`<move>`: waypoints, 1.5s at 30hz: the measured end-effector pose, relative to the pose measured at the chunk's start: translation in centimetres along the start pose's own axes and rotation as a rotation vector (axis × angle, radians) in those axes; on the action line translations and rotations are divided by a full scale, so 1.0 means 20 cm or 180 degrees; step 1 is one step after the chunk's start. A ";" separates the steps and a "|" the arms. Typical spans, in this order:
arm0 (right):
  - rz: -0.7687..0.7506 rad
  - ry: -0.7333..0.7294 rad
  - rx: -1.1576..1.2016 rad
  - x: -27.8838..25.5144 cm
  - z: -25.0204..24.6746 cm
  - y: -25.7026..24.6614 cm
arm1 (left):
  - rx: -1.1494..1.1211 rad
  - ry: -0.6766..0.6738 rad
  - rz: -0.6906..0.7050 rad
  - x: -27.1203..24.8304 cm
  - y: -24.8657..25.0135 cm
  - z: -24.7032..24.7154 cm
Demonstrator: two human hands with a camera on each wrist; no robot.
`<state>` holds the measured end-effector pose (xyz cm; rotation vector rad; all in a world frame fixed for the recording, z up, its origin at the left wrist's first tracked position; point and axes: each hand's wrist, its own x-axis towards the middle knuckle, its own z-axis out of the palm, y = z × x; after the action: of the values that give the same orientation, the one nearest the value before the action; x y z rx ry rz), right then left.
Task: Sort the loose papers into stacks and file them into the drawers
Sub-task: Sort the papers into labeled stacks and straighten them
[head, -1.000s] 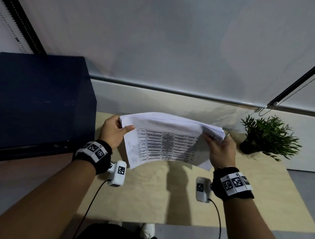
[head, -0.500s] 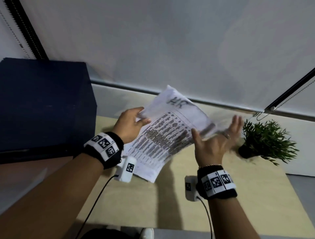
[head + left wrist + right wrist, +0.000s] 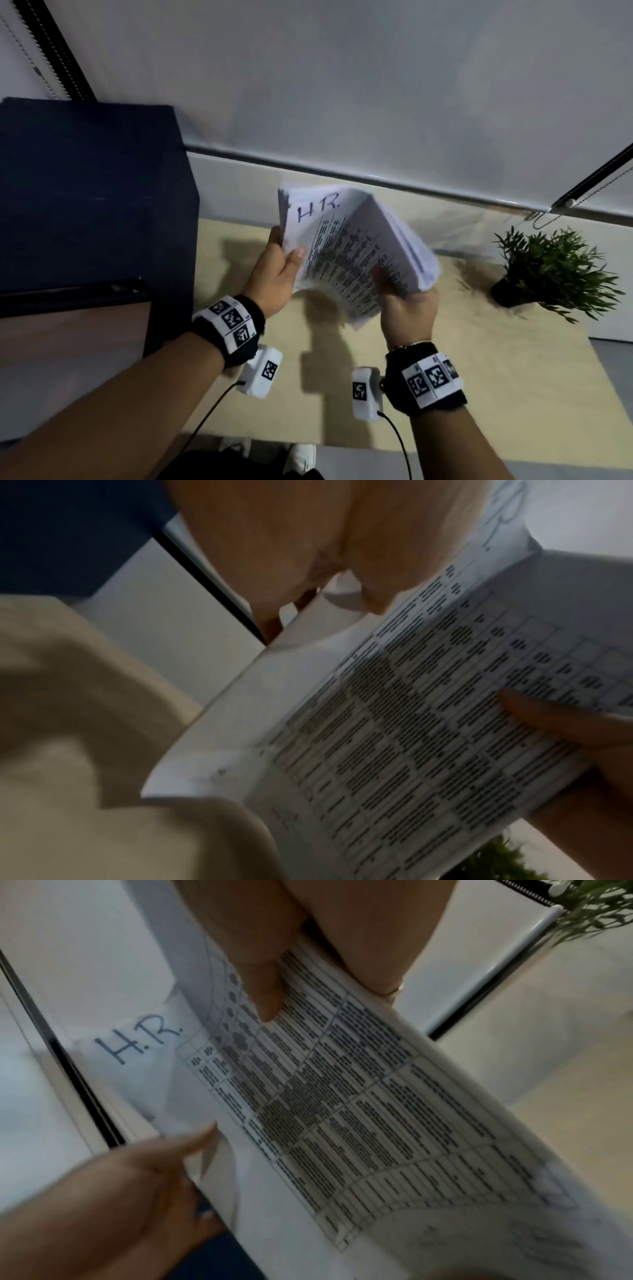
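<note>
I hold a thick stack of white papers (image 3: 346, 253) in the air above the light wooden table (image 3: 479, 377), turned on end. Its top sheet carries a printed table and a handwritten "H.R." at the upper left. My left hand (image 3: 282, 270) grips the stack's left edge, thumb on the front. My right hand (image 3: 404, 294) grips the lower right edge, thumb across the print. The left wrist view shows the papers (image 3: 394, 737) under my left hand (image 3: 342, 569). The right wrist view shows the papers (image 3: 342, 1110) with my right hand (image 3: 274, 982) pinching them.
A dark blue cabinet (image 3: 85, 192) stands at the left beside the table, its front out of sight. A small potted plant (image 3: 548, 270) sits at the table's right rear. A pale wall with a blind and its cord (image 3: 548, 216) runs behind.
The stack went from lying flat and wide between my hands to standing on end. My right hand let go for a moment, fingers spread, and now grips the lower right edge again.
</note>
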<state>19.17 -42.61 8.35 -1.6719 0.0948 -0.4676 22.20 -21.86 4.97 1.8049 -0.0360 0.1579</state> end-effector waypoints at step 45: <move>-0.0826 0.0156 0.0113 0.06 -0.02 -0.19 | -0.0620 0.0581 0.0658 0.03 0.37 -0.03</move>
<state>19.36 -42.70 12.28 -1.6454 -0.0955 -0.7016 21.95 -23.01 12.39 1.5841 -0.1048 0.4509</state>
